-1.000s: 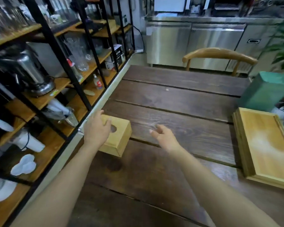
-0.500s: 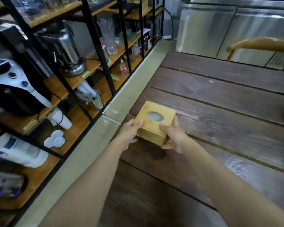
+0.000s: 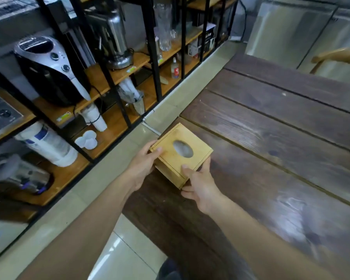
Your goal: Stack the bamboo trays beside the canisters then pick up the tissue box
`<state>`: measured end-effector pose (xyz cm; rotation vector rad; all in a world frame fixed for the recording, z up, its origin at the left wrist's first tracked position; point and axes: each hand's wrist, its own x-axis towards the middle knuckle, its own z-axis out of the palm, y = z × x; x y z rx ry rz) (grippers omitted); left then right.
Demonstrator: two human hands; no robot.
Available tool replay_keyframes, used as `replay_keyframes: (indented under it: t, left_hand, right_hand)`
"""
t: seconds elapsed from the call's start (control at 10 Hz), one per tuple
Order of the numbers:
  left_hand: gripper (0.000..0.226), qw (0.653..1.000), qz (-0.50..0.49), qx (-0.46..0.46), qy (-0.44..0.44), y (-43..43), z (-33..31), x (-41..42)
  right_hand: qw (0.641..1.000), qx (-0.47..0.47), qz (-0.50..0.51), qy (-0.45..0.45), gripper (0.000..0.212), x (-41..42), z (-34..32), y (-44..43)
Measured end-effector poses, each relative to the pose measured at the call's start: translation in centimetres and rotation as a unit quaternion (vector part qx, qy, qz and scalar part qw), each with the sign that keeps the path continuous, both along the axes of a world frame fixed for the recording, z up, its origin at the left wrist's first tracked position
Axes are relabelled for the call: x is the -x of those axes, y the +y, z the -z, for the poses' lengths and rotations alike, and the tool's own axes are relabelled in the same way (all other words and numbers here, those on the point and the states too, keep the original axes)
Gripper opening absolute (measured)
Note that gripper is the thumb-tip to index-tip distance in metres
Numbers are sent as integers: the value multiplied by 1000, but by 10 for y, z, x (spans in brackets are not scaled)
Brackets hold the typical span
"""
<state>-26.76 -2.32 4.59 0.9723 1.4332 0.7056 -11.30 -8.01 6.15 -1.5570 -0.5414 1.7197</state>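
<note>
A bamboo tissue box [image 3: 182, 153] with an oval hole in its lid is at the left edge of the dark wooden table [image 3: 281, 158]. My left hand [image 3: 143, 164] grips its left side, thumb on the lid. My right hand [image 3: 200, 186] holds the near right corner, thumb on top and fingers under the side. Whether the box rests on the table or is just off it, I cannot tell. The bamboo trays and canisters are out of view.
A black metal rack with wooden shelves [image 3: 117, 71] runs along the left, holding appliances, glassware and cups. A strip of tiled floor [image 3: 113, 178] separates it from the table. A wooden chair back [image 3: 339, 55] and steel cabinets [image 3: 291, 29] are at the far right.
Both hands reached for the tissue box and closed on its two sides. My view swung left, so the trays on the right dropped out of sight.
</note>
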Motion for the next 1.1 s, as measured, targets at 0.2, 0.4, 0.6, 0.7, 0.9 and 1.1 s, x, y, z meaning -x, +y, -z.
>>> replay_keyframes:
  t: [0.2, 0.4, 0.6, 0.7, 0.9, 1.1]
  left_hand:
    - [30, 997, -79, 20, -9, -45, -7, 44]
    - [21, 991, -125, 48, -22, -77, -2, 72]
    - [27, 982, -169, 47, -69, -87, 7, 80]
    - [30, 981, -179, 47, -67, -87, 6, 77]
    - [36, 982, -181, 46, -23, -85, 14, 81]
    - [52, 962, -178, -29, 206, -63, 1, 78]
  right_hand:
    - [998, 18, -66, 11, 81, 45, 0, -38]
    - [991, 54, -109, 47, 83, 78, 4, -71]
    - [990, 17, -138, -3, 91, 86, 8, -72]
    - [988, 9, -153, -11, 89, 83, 10, -66]
    - [981, 12, -194, -17, 85, 72, 10, -65]
    - [935, -42, -280, -212, 46, 22, -6, -58]
